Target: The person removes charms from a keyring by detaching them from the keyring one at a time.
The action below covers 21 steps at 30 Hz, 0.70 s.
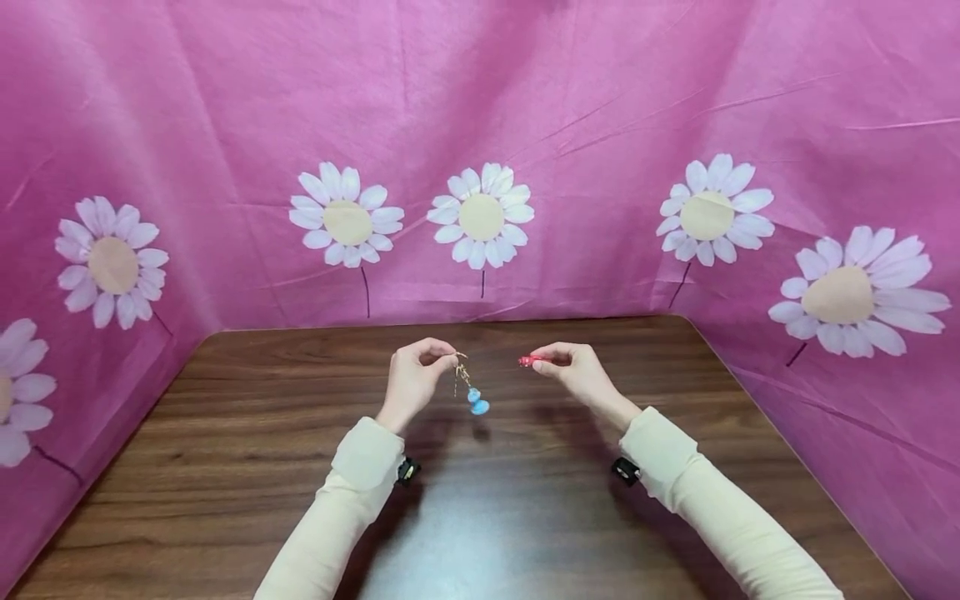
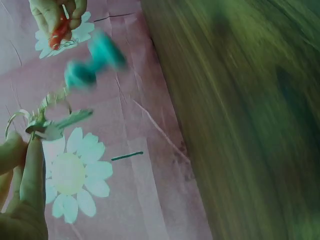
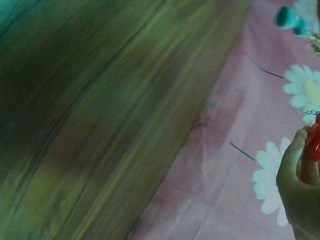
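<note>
My left hand (image 1: 411,382) pinches a gold keyring (image 2: 16,116) between thumb and fingers, above the table. From it hang a metal key (image 2: 75,119), a short gold chain and a blue-green dumbbell-shaped charm (image 1: 477,402), blurred in the left wrist view. Across from it, my right hand (image 1: 583,375) pinches a small red trinket (image 1: 527,361) at its fingertips. A thin silver chain (image 3: 311,113) shows at the trinket's end in the right wrist view; the fingers hide part of the trinket. A gap separates the two hands.
Beneath both hands lies a dark wood-grain table (image 1: 247,467). A pink cloth (image 1: 585,100) printed with white daisies stands behind it and along both sides. Each wrist carries a small black camera (image 1: 408,472) at the sleeve cuff.
</note>
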Each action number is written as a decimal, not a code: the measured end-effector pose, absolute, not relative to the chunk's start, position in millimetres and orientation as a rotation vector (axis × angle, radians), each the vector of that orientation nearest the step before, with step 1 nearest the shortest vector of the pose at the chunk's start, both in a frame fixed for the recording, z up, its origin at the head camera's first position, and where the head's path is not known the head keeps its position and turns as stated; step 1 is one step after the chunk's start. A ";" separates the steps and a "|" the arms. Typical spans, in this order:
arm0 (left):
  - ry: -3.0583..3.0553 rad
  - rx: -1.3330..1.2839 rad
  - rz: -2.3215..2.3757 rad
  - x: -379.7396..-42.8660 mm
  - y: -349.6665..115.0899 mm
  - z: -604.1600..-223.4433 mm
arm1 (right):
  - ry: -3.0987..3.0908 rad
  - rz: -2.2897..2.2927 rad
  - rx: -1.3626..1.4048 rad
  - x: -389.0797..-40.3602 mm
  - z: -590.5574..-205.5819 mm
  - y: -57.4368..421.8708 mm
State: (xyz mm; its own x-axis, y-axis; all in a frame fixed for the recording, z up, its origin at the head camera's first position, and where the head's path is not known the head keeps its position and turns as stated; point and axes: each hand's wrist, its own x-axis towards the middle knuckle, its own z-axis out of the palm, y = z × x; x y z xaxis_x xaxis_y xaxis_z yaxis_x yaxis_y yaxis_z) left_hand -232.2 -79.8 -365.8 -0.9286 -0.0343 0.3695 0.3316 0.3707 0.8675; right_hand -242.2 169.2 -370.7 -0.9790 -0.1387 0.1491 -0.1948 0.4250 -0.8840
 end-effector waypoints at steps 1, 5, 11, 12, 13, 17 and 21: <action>-2.325 -0.281 -1.562 -231.4 -80.0 -365.7 | -2.618 1.609 0.317 -243.5 -372.5 171.1; -2.376 -0.355 -1.558 -229.1 -81.1 -365.3 | -2.601 1.701 0.351 -253.3 -382.3 175.4; -2.411 -0.395 -1.539 -226.2 -84.3 -362.7 | -2.630 1.667 0.395 -284.9 -403.5 177.6; -2.416 -0.397 -1.522 -225.8 -84.8 -362.6 | -2.636 1.647 0.378 -290.5 -406.8 177.7; -2.420 -0.399 -1.507 -225.1 -85.0 -362.3 | -2.636 1.641 0.367 -295.8 -410.3 177.7; -2.437 -0.429 -1.481 -223.6 -84.5 -363.9 | -2.718 1.579 0.348 -308.7 -424.0 177.6; -2.437 -0.453 -1.504 -222.7 -83.3 -367.1 | -2.875 1.397 0.414 -313.3 -437.1 178.1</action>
